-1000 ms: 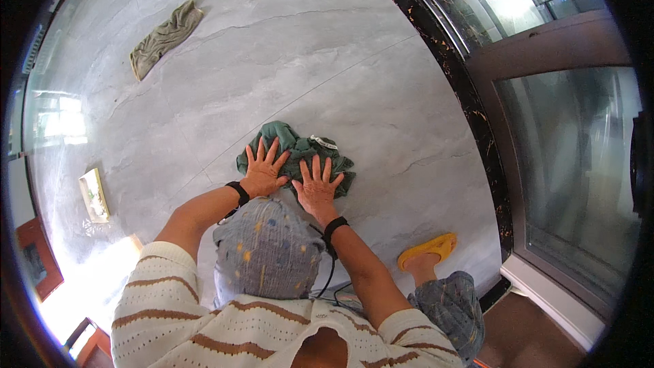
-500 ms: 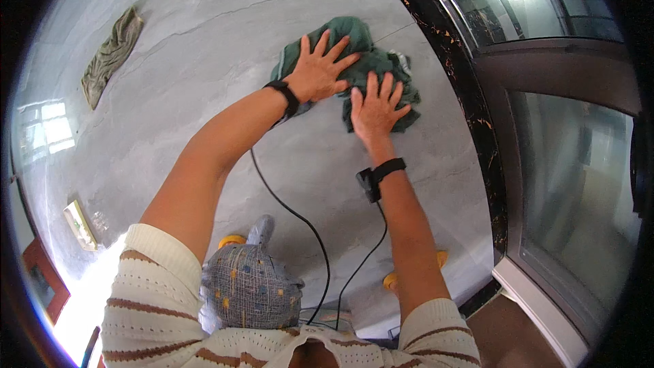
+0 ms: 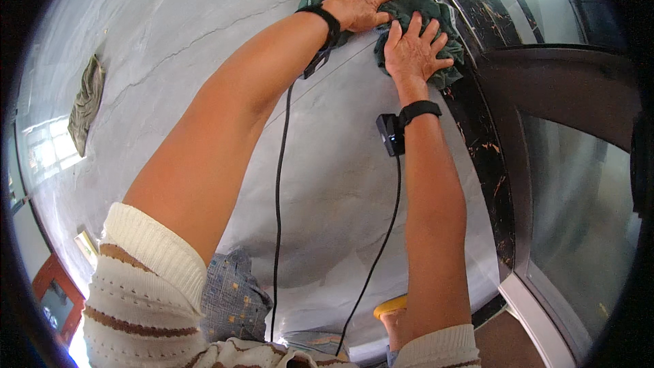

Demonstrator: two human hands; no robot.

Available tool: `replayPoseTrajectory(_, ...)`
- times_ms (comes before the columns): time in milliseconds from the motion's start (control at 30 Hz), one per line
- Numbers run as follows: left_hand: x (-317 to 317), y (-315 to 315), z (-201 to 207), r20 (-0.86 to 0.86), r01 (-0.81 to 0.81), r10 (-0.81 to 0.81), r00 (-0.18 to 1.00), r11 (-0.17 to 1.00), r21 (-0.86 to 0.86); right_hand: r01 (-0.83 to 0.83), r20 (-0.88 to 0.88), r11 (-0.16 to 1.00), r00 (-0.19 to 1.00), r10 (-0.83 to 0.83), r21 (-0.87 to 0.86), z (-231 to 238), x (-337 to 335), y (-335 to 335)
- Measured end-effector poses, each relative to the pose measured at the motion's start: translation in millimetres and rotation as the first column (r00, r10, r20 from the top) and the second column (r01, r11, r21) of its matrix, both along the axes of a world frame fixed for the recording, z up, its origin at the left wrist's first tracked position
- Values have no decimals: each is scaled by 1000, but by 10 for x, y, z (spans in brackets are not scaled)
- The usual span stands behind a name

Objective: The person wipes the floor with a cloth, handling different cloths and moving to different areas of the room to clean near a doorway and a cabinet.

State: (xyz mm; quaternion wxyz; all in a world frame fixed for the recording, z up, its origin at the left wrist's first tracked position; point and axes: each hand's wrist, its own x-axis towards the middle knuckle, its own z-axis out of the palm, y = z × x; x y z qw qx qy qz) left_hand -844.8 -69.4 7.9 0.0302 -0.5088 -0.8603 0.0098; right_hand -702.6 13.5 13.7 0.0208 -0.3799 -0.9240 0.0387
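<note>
1. Head view shows your left hand and right hand both lying flat, fingers spread, on a dark green cloth at full arm's reach. Neither hand pinches it; the palms press down from above.

2. That cloth sits bunched on the pale grey marble floor, its far side touching the black veined border strip just beyond your right fingertips.

3. Expect it to handle as soft, light and limp: it folds and ridges between your hands and has no stiffness of its own. On polished stone it should slide easily under pressure, and I judge it could creep out from under a palm if you lean on one edge only.

4. Best hold looks like the thick bunched middle, under the heels of both hands, rather than the loose corners past your fingers.

5. Black wrist bands with cables trail back from both wrists; a second greyish rag lies well apart, off to the left of your left arm.
</note>
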Motion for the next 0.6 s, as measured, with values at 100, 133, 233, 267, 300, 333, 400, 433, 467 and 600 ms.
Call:
replayPoseTrajectory(100,-137,271,29,150,37,-41,988,999,35,18,-6,999,1000,-18,30,-89,-23,248)
replayPoseTrajectory(133,-94,313,-74,150,33,-41,988,998,59,17,-13,1000,1000,-17,26,-88,-50,268)
replayPoseTrajectory(233,-284,43,-401,18,-22,20,1000,993,116,-16,-69,1000,998,14,-15,40,-326,31)
replayPoseTrajectory(267,-175,106,-341,-34,-29,37,999,976,216,-5,-36,1000,999,4,-28,16,-277,111)
replayPoseTrajectory(300,-10,255,-254,-59,-253,255,965,967,40,2,-5,999,1000,-2,-42,4,-235,165)
replayPoseTrajectory(333,63,224,-195,-8,-272,273,962,961,56,7,-3,999,1000,-7,-32,-2,-221,184)
replayPoseTrajectory(400,138,7,-159,72,-295,291,954,953,65,-4,66,999,998,7,-49,104,-195,94)
replayPoseTrajectory(433,191,-114,-70,157,-291,285,946,957,18,-17,94,998,995,22,-58,141,-139,35)
replayPoseTrajectory(467,286,-259,-20,188,-284,279,942,959,-4,-41,109,998,993,46,-41,175,-60,-43)
replayPoseTrajectory(600,621,-1150,2,168,-256,253,953,967,0,-123,121,992,985,124,-16,57,299,-844)
